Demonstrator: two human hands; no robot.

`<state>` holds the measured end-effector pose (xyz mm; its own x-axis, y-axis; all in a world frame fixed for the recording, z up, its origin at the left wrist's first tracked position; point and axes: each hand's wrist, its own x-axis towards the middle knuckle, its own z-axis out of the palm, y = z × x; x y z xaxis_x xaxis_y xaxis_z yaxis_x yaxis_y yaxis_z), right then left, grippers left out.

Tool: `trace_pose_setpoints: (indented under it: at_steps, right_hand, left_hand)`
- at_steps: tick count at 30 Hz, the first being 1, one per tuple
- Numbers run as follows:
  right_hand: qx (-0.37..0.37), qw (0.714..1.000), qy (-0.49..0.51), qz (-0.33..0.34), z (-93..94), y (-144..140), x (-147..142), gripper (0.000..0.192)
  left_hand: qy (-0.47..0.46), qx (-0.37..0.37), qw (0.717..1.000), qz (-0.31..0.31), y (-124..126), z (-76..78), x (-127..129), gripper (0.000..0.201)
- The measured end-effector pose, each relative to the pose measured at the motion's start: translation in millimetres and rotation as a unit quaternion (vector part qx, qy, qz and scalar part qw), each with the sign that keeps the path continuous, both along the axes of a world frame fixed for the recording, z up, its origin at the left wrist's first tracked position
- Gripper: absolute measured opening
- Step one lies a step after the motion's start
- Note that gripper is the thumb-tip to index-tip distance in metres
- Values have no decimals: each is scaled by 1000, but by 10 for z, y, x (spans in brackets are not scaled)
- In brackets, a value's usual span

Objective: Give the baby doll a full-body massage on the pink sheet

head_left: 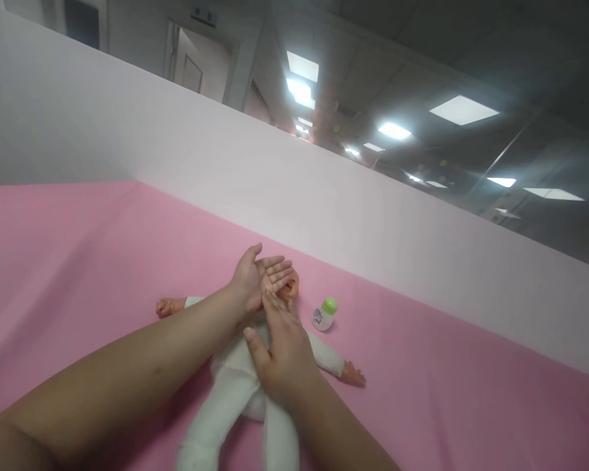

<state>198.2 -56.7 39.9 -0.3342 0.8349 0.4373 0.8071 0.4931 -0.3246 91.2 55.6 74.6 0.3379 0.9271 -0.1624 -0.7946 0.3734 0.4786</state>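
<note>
A baby doll [235,366] with a white cloth body lies on its back, arms spread, below my two hands. My left hand [265,275] is palm up with its fingers stretched out, over the doll's head, which it largely hides. My right hand [287,347] is palm down above the doll's chest, fingers extended, their tips touching the base of my left palm. Neither hand holds anything that I can see. Just right of the doll's head stands a small white bottle [322,317] with a green cap.
A pink sheet [422,392] with some creases covers the surface under the doll. Behind it rises a white partition [226,176]. Past the partition are a door [201,65] and lit ceiling panels [464,110].
</note>
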Motion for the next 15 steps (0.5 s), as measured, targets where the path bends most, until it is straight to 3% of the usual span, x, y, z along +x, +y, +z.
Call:
trace_pose_setpoints:
  at_steps: [8, 15]
  right_hand:
    - [68, 996, 35, 44, -76, -85, -92, 75]
    - [87, 995, 27, 50, -110, 4, -15, 86]
  left_hand:
    - [-26, 25, 999, -25, -169, 84, -39, 60]
    - [-29, 15, 997, -75, -330, -22, 113, 54]
